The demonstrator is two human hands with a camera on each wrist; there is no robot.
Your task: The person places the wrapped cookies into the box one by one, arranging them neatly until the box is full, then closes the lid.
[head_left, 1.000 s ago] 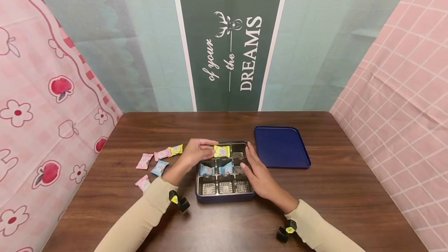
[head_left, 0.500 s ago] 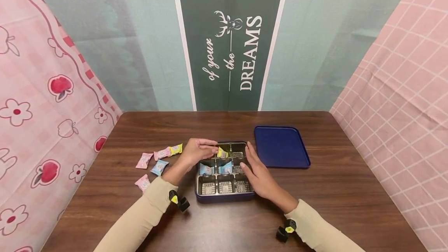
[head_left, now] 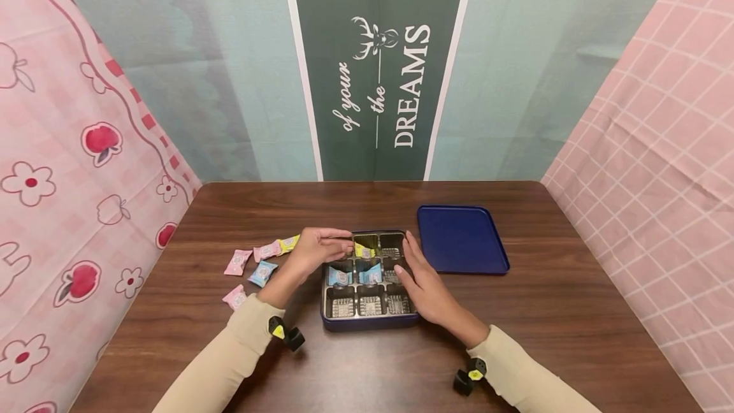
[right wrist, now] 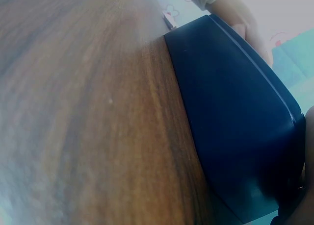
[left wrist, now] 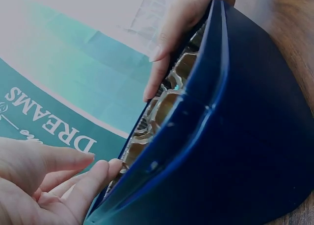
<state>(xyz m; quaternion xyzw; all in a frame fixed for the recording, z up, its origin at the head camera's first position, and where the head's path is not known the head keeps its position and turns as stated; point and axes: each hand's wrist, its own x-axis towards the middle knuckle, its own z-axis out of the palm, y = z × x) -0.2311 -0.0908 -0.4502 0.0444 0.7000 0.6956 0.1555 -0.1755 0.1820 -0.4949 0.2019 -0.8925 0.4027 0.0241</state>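
A dark blue tin [head_left: 369, 324] with a black divided insert sits on the table between both hands. One yellow wrapped candy [head_left: 364, 251] lies tilted in its back middle compartment. Two blue wrapped candies, a left one [head_left: 339, 276] and a middle one [head_left: 371, 275], fill part of the middle row. My left hand [head_left: 314, 251] hovers at the back left corner, covering the compartment there; its fingers are loose, with nothing between them in the left wrist view, fingertips right at the rim. Along the tin's right side rests my right hand [head_left: 427, 287], fingers fairly straight, thumb over the rim.
Left of the tin lie several more wrapped candies: pink ones such as this pink candy [head_left: 237, 262], a blue candy [head_left: 263, 273] and a yellow candy [head_left: 289, 245]. A flat blue lid [head_left: 463, 239] lies behind and right of the tin. Fabric backdrops surround the wooden table [head_left: 550, 311].
The yellow candy has dropped from the left fingertips into the back middle compartment. My left hand has let go and drawn slightly left. The right hand stays at the tin's side.
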